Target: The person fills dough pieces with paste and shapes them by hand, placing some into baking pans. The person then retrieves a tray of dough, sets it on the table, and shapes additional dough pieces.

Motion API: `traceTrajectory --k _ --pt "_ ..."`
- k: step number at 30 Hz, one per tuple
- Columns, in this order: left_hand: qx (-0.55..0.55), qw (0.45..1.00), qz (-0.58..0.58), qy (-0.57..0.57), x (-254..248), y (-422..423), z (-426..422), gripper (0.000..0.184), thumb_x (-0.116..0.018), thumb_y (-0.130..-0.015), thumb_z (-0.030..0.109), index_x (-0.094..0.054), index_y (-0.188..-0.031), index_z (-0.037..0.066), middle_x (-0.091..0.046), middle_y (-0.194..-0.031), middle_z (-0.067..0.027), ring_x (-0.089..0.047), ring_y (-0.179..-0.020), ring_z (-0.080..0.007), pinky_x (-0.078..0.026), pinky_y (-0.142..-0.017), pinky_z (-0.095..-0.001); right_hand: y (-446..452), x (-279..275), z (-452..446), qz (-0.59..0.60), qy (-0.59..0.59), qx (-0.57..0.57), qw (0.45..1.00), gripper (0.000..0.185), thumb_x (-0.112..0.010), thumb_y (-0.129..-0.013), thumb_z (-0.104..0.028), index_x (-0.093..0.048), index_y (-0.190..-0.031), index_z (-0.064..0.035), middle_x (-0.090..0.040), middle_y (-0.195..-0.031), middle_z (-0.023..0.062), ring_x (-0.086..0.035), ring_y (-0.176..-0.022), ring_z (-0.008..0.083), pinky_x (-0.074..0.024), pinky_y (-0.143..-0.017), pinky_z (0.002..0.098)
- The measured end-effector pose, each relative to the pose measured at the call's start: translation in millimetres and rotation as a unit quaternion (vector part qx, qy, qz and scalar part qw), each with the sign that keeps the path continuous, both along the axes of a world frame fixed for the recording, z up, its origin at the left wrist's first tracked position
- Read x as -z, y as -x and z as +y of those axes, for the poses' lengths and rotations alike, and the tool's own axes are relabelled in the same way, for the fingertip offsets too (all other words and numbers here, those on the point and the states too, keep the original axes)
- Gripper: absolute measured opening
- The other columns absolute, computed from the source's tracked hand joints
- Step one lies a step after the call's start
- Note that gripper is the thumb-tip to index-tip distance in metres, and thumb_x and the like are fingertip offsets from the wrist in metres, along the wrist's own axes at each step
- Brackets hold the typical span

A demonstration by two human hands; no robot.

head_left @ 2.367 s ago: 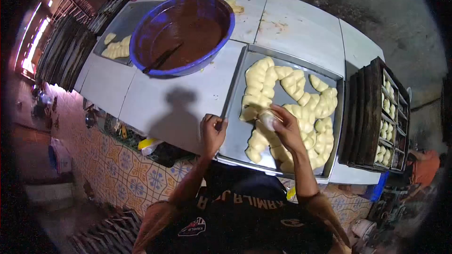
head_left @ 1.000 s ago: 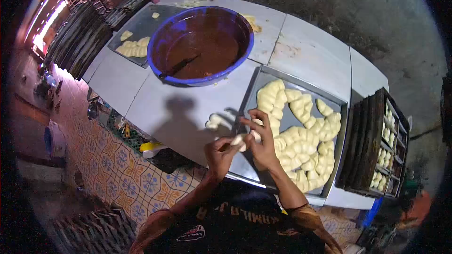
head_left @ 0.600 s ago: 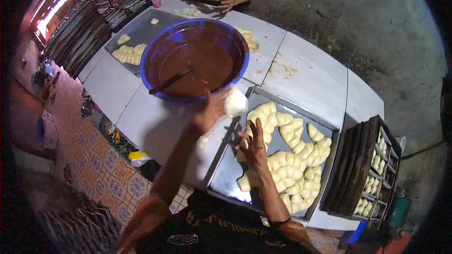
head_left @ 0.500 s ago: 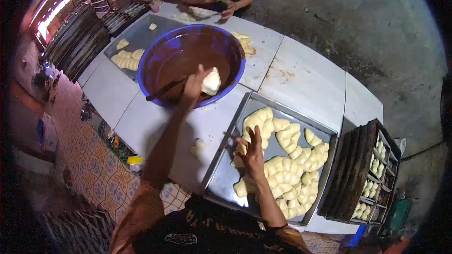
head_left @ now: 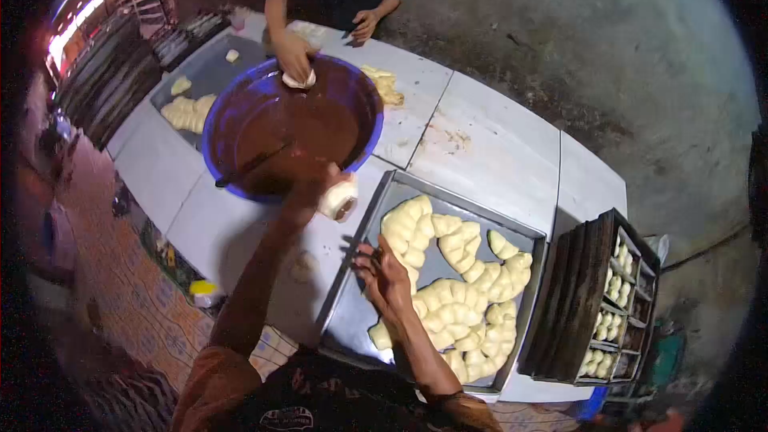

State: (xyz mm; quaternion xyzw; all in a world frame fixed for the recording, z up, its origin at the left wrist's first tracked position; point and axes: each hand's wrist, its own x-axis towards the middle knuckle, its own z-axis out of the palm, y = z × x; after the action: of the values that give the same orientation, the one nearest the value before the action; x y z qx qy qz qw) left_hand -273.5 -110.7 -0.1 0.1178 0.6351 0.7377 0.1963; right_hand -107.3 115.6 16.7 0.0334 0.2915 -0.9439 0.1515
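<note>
My left hand (head_left: 314,189) is at the near rim of a blue basin (head_left: 213,162), closed on a pale dough piece (head_left: 339,195) that has a brown patch on its end. The basin contains a brown filling (head_left: 308,124), and a dark stick-like tool (head_left: 256,162) leans in it. Over the left side of a metal tray (head_left: 346,316), my right hand (head_left: 386,276) hovers with its fingers apart and nothing in them. Rows of pale dough pieces (head_left: 452,308) lie joined together in that tray, beside my right hand.
Across the table, a co-worker's hand (head_left: 294,56) holds another dough piece (head_left: 299,80) over the basin's far rim. A second tray (head_left: 210,56) with dough lies behind the basin at left. Stacked dark trays (head_left: 564,296) stand on the right, the outermost showing dough in compartments.
My left hand has carried the dough piece from over the basin to its near rim, turning it. My right hand has shifted to the tray's left side. The co-worker has brought dough over the basin.
</note>
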Motion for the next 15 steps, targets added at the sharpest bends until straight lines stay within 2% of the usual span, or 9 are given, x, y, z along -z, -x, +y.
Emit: traceTrajectory --k 1,3,5,7,9,12,13,14,15 --pt "0.085 0.992 0.042 -0.083 84 12 -6 0.038 -0.054 -0.092 0.016 -0.053 -0.123 -0.006 -0.064 -0.108 -0.0161 -0.062 -0.098 -0.0157 -0.05 -0.082 -0.0293 6 -5 -5 -0.069 0.084 -0.029 0.994 0.047 -0.058 -0.092 -0.025 -0.043 -0.132 -0.0047 -0.057 -0.118 0.0111 -0.058 -0.098 0.0221 -0.049 -0.08 0.0342" --pt "-0.043 0.989 -0.039 -0.137 -99 -116 48 0.038 -0.054 -0.093 0.018 -0.053 -0.127 0.002 -0.062 -0.115 -0.0137 -0.061 -0.102 -0.0223 -0.05 -0.089 -0.0339 8 -7 -17 -0.076 0.15 -0.022 0.986 0.037 -0.055 -0.095 -0.028 -0.052 -0.117 0.0009 -0.061 -0.108 0.0104 -0.059 -0.094 0.0213 -0.0505 -0.077 0.0298" --pt "-0.121 0.976 -0.116 -0.14 -118 -150 65 0.044 -0.051 -0.09 0.005 -0.047 -0.134 0.002 -0.054 -0.129 -0.0139 -0.057 -0.111 -0.0223 -0.047 -0.096 -0.034 1 -41 -27 -0.081 0.045 0.057 0.994 0.024 -0.059 -0.092 -0.022 -0.058 -0.101 0.0004 -0.061 -0.099 0.0067 -0.059 -0.087 0.0167 -0.0509 -0.074 0.0286" --pt "-0.154 0.967 -0.166 -0.117 -94 -160 66 0.047 -0.046 -0.088 -0.004 -0.047 -0.135 0.004 -0.054 -0.128 -0.0096 -0.057 -0.105 -0.018 -0.049 -0.088 -0.0293 -7 -36 -14 -0.132 -0.116 0.047 0.983 0.024 -0.059 -0.093 -0.02 -0.061 -0.102 0.0013 -0.061 -0.098 0.0043 -0.058 -0.086 0.0143 -0.0498 -0.077 0.0273" --pt "-0.15 0.969 -0.166 -0.104 -78 -178 68 0.052 -0.047 -0.087 -0.006 -0.046 -0.137 0.007 -0.053 -0.125 -0.0053 -0.056 -0.094 -0.0129 -0.047 -0.079 -0.0239 -23 -36 -20 0.055 -0.336 0.123 0.932 0.037 -0.061 -0.09 -0.015 -0.057 -0.121 0.0036 -0.057 -0.107 0.0062 -0.055 -0.096 0.0159 -0.0457 -0.079 0.0266" --pt "-0.153 0.971 -0.149 -0.111 -77 -201 75 0.056 -0.05 -0.086 -0.004 -0.041 -0.14 0.007 -0.055 -0.116 -0.0042 -0.053 -0.089 -0.0094 -0.044 -0.073 -0.0206 -49 -42 -14 0.331 -0.657 0.146 0.662 0.05 -0.066 -0.074 0.0 -0.057 -0.124 -0.0022 -0.048 -0.114 0.0163 -0.046 -0.106 0.0284 -0.0431 -0.083 0.0349" --pt "-0.154 0.973 -0.149 -0.084 -77 -204 76 0.058 -0.053 -0.086 -0.002 -0.038 -0.142 0.006 -0.056 -0.112 -0.006 -0.054 -0.09 -0.0098 -0.044 -0.074 -0.0202 -53 -40 -11 0.38 -0.656 0.155 0.634 0.047 -0.063 -0.074 0.003 -0.059 -0.12 -0.0021 -0.049 -0.112 0.0168 -0.047 -0.099 0.0288 -0.043 -0.082 0.0355" --pt "-0.196 0.98 -0.02 -0.011 -62 -206 81 0.056 -0.053 -0.085 -0.005 -0.042 -0.139 0.005 -0.057 -0.112 -0.0093 -0.057 -0.092 -0.0134 -0.048 -0.074 -0.0225 -55 -33 -5 0.384 -0.634 0.146 0.655 0.046 -0.063 -0.074 0.003 -0.06 -0.119 -0.003 -0.049 -0.11 0.0165 -0.049 -0.098 0.0281 -0.0433 -0.082 0.0356" --pt "-0.191 0.981 -0.017 -0.01 -48 -212 79 0.056 -0.053 -0.085 -0.005 -0.042 -0.139 0.005 -0.057 -0.112 -0.0093 -0.057 -0.092 -0.0134 -0.048 -0.074 -0.0225 -59 -28 1 0.388 -0.612 0.137 0.675 0.045 -0.063 -0.074 0.003 -0.06 -0.119 -0.0039 -0.05 -0.109 0.0162 -0.05 -0.097 0.0275 -0.0437 -0.082 0.0357"
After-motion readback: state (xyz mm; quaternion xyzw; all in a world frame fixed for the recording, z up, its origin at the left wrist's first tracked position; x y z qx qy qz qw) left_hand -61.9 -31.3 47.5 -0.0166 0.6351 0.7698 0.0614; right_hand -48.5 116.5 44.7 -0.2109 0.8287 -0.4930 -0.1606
